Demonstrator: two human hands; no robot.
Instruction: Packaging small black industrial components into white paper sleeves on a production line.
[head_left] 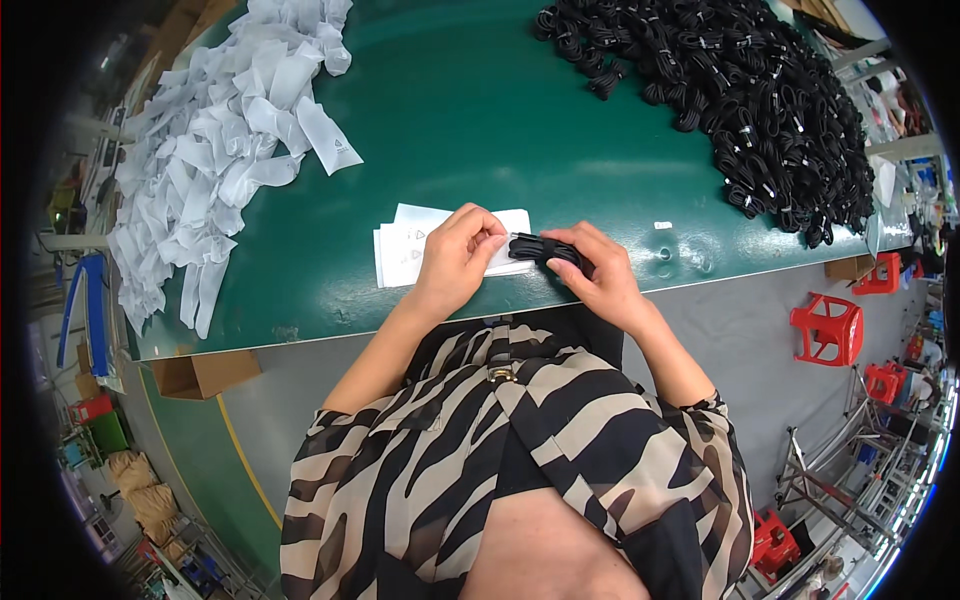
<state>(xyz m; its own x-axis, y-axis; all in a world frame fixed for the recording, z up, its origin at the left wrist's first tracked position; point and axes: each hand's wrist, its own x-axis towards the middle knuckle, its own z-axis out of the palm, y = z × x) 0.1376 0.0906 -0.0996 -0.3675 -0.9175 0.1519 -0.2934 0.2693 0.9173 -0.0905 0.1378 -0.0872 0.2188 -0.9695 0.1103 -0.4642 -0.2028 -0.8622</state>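
Close to the table's near edge, my right hand (603, 272) is closed around a bundled black cable (540, 248), its coil held level and pointing left. My left hand (462, 258) has thumb and forefinger pinched over a small stack of white plastic bags (396, 262), seemingly on the top bag's edge beside the cable's end. Exactly what lies between those fingertips is hard to see. The bags lie flat under my left hand, with small printed marks showing. The cable's left tip is over the stack's right part.
A large heap of loose translucent white bags (215, 165) covers the left of the green table (440, 110). Many bundled black cables (770, 120) are piled at the right. A small white label (663, 225) lies right of my hands. Below are a cardboard box (215, 374) and red stools (830, 328).
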